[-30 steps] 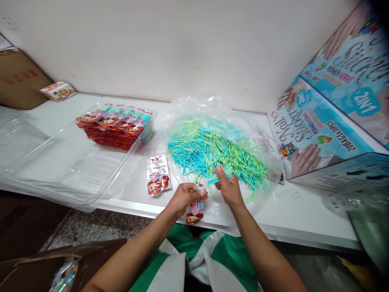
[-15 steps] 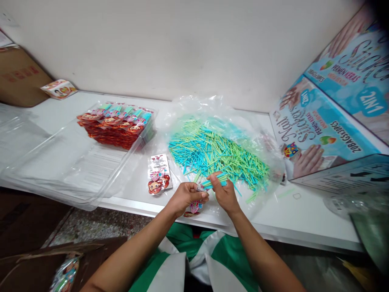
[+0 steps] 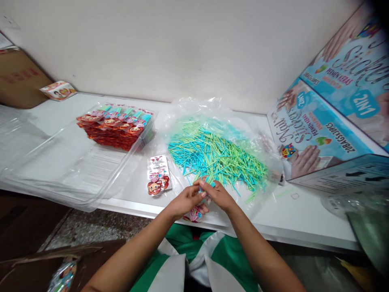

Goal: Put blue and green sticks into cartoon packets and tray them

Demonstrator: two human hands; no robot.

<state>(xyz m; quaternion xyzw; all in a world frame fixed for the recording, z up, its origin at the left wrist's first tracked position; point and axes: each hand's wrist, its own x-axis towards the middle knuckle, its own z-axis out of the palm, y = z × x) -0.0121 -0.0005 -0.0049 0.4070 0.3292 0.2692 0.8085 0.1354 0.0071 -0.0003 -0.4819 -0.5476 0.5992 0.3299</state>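
Note:
My left hand (image 3: pixel 186 199) pinches a small printed packet (image 3: pixel 194 214) with a cartoon figure, which hangs below its fingers near the table's front edge. My right hand (image 3: pixel 221 196) closes round a short bundle of green and blue sticks (image 3: pixel 210 183) at the packet's upper end. Fingers of both hands touch, hiding the packet's opening and how deep the sticks sit in it. Just beyond is a big heap of thin green and blue sticks (image 3: pixel 209 152) on a clear plastic sheet (image 3: pixel 194 106). Left of my left hand lie a few flat printed packets (image 3: pixel 159 175).
A clear plastic tray (image 3: pixel 68 194) at the left holds rows of filled packets (image 3: pixel 111 129). Large blue printed boxes (image 3: pixel 316 129) stand at the right. A brown carton (image 3: pixel 22 79) and a small printed box (image 3: pixel 59 90) are at the back left, against the wall.
My right hand has moved left and down with the sticks, bringing them against the packet. My hands were slightly apart and now meet, covering most of the bundle.

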